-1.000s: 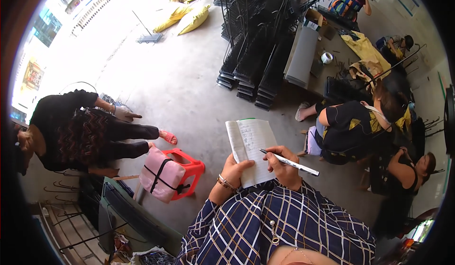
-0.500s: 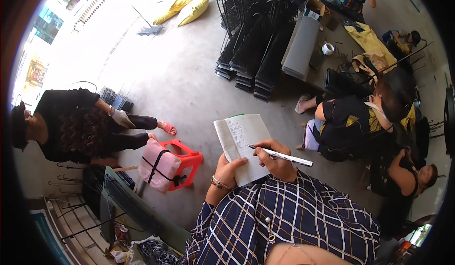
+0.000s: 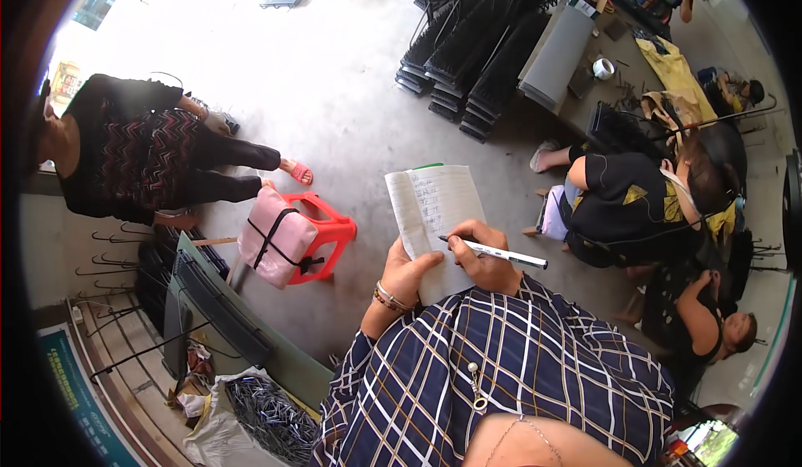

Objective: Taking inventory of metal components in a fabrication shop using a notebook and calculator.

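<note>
A lined notebook with handwriting down its page is held in front of my body, its left part folded over. My left hand grips its lower left side, the thumb lying across the paper. Between the fingers and thumb of my right hand is a white pen with a dark tip and end. The tip is at the page, just under the lines of writing; whether it touches the paper I cannot tell. A bit of green shows at the notebook's top edge.
A red plastic stool with a pink cushion stands at left, beside a standing person. Black metal racks are stacked ahead. Several people sit at a cluttered table on the right. A sack of metal pieces lies lower left.
The view has shifted, so the notebook and both hands appear higher in it. The person at left stands more upright. My grip on notebook and pen is the same.
</note>
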Action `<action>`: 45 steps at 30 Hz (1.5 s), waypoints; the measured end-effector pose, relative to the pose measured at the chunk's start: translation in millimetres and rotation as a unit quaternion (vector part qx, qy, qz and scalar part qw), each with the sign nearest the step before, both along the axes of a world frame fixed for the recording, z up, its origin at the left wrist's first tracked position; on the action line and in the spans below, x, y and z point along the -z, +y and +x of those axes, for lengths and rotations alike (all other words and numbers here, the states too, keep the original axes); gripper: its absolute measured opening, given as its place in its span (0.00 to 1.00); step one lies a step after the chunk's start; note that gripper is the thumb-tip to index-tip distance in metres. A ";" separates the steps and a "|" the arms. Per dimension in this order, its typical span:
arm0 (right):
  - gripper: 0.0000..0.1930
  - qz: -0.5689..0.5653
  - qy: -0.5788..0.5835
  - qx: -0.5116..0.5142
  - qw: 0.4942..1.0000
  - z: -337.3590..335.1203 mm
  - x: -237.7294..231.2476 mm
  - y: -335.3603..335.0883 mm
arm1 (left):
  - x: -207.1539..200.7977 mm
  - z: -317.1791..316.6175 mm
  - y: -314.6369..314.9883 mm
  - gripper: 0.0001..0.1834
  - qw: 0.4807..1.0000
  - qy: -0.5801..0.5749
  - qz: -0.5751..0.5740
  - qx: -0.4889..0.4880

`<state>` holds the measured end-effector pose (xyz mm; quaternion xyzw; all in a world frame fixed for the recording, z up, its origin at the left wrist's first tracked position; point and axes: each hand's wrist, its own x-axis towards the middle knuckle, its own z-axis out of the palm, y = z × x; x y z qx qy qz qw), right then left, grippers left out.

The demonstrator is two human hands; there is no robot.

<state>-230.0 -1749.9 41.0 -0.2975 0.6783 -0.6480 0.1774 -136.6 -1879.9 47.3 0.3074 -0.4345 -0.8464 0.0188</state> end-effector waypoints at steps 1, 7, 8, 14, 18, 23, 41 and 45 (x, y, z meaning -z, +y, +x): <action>0.04 0.014 -0.012 -0.002 1.000 1.7 0.6 -0.2 | 0.1 0.5 -0.2 0.24 1.000 0.003 0.000 0.004; 0.04 0.012 0.022 0.008 1.000 3.8 0.1 -5.8 | -3.6 -2.6 -7.6 0.23 0.999 -0.010 -0.027 0.029; 0.04 0.014 0.036 0.010 0.999 3.5 -0.8 -4.7 | -3.1 -3.7 -7.4 0.23 0.999 -0.010 -0.027 0.033; 0.04 0.012 0.052 0.033 0.998 5.5 -4.0 -3.4 | -6.6 -8.4 -9.6 0.24 0.998 -0.016 -0.018 0.057; 0.03 0.041 0.014 0.054 0.998 8.7 -6.7 -4.5 | -5.6 -9.1 -9.8 0.24 0.998 -0.015 -0.021 0.065; 0.03 0.039 0.034 0.040 0.998 8.2 -6.7 -2.8 | -4.8 -9.9 -10.5 0.24 0.997 -0.020 -0.025 0.065; 0.03 0.040 0.056 0.027 0.997 4.9 4.0 -3.1 | 6.7 -8.4 -11.3 0.24 0.998 -0.026 -0.013 0.058; 0.04 0.062 -0.031 0.054 0.996 8.1 10.1 1.4 | 7.2 -8.7 -11.5 0.24 0.997 -0.040 -0.020 0.058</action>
